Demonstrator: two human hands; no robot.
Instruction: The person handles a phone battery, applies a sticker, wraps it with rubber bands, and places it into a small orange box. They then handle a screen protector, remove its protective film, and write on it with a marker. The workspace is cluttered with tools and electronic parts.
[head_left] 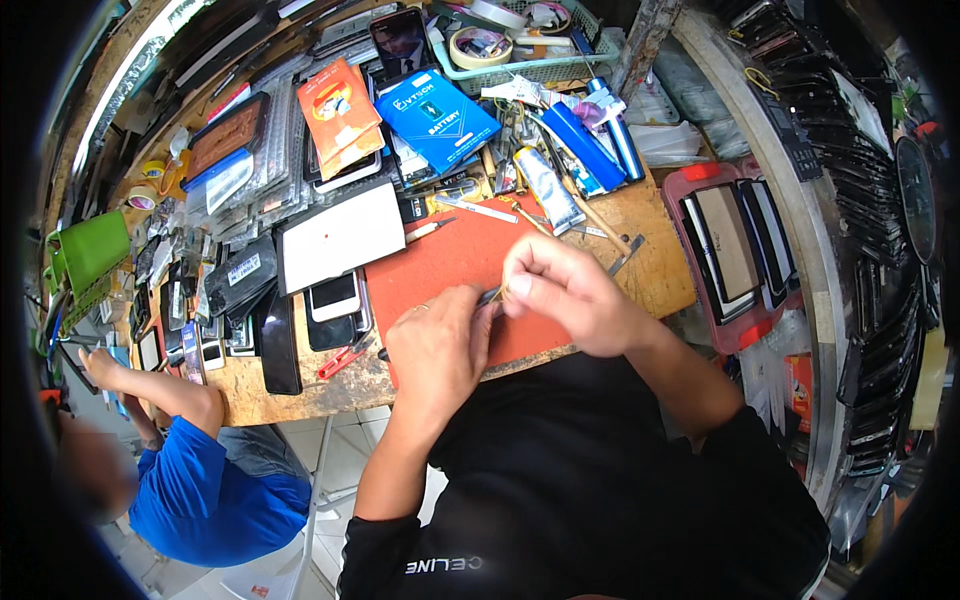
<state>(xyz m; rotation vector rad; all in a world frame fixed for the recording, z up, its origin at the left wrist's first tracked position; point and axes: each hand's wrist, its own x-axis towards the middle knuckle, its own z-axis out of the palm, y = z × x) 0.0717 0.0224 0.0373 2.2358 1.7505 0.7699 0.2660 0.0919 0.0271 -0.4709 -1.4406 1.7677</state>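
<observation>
My left hand [440, 335] is closed around a thin dark object [489, 297], mostly hidden under the fingers, over the front part of an orange-red mat [430, 265]. Thumb and fingers of my right hand [570, 295] are pinched together at the right end of that object. What the pinch holds is too small to make out. Beyond both hands lie a craft knife [428, 230], a white and blue tube [550, 188] and a metal strip tool [625, 257]. Left of my left hand is a small red tool [344, 361] on the wooden table edge.
Phones [335, 297], a white panel [340, 238], a blue box [438, 120] and orange packets [338, 112] crowd the left and back. A green basket [465, 80] stands behind. At right is a red tray [720, 330]. Someone in a blue shirt [215, 490] sits at left.
</observation>
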